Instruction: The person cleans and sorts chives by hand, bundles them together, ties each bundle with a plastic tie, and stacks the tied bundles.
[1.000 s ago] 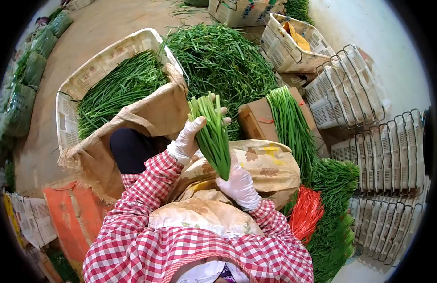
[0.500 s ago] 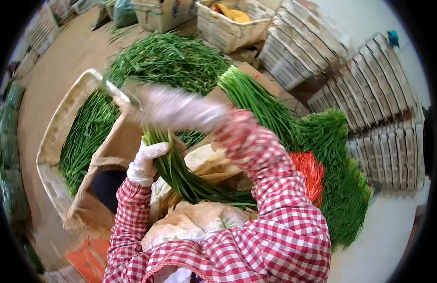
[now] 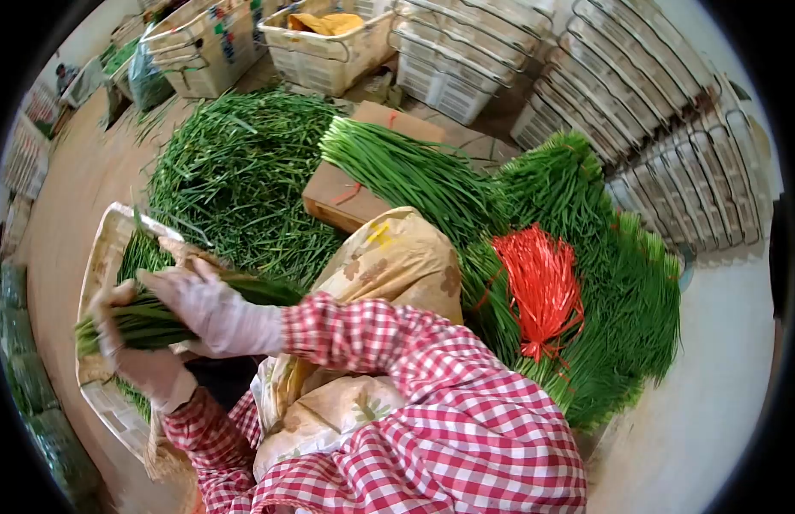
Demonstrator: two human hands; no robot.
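A bunch of green chives (image 3: pixel 153 319) lies sideways between my two gloved hands, above the white crate at the left. My left hand (image 3: pixel 144 361) is closed round it near the pale end. On the upper side my right hand (image 3: pixel 216 310) grips the same bunch, its fingers bent over the leaves. Leaf tips stick out past the right wrist. Below the hands, more chives partly show in the white crate (image 3: pixel 90 364), which has sacking over its near rim. A stained cloth (image 3: pixel 389 274) covers my lap.
A heap of loose green leaves (image 3: pixel 234 180) lies ahead. Chive bundles (image 3: pixel 414 167) rest on a cardboard box (image 3: pixel 329 199), with more bundles at the right. Red ties (image 3: pixel 539 287) lie on them. Stacked crates (image 3: pixel 637 77) stand behind; bagged greens (image 3: pixel 29 377) line the left.
Both hands have moved left to above the crate, carrying the chives. My right hand, blurred in a sweep before, now grips the bunch, which is turned sideways. The view has shifted.
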